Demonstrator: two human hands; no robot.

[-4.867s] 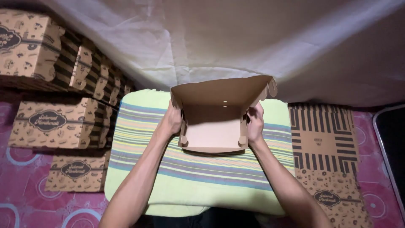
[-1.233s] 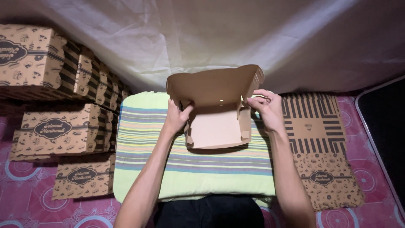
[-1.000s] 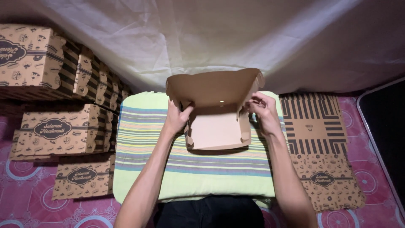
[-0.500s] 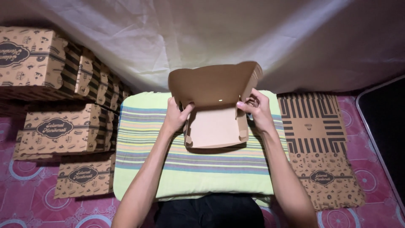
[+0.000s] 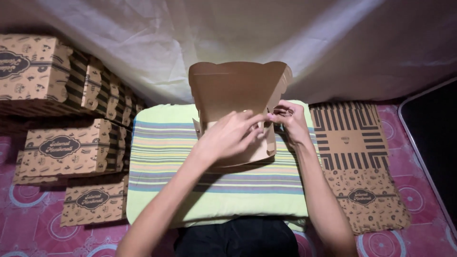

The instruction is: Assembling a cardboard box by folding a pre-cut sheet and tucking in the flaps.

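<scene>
A brown cardboard box (image 5: 235, 90) with its lid standing up rests on a striped cushion (image 5: 162, 162) in front of me. My left hand (image 5: 231, 135) reaches across the box's open tray, fingers touching its right side wall. My right hand (image 5: 288, 119) pinches the right side flap where it meets the lid. The tray's floor is mostly hidden behind my left hand.
Stacks of folded printed boxes (image 5: 62, 150) stand at the left, with more (image 5: 33, 66) behind them. A pile of flat unfolded box blanks (image 5: 357, 162) lies at the right. A white sheet (image 5: 285, 43) hangs behind. A dark panel (image 5: 435, 128) borders the far right.
My left hand left the box's left side and crossed over the tray to the right wall. My right hand stayed at the right flap. The box turned slightly.
</scene>
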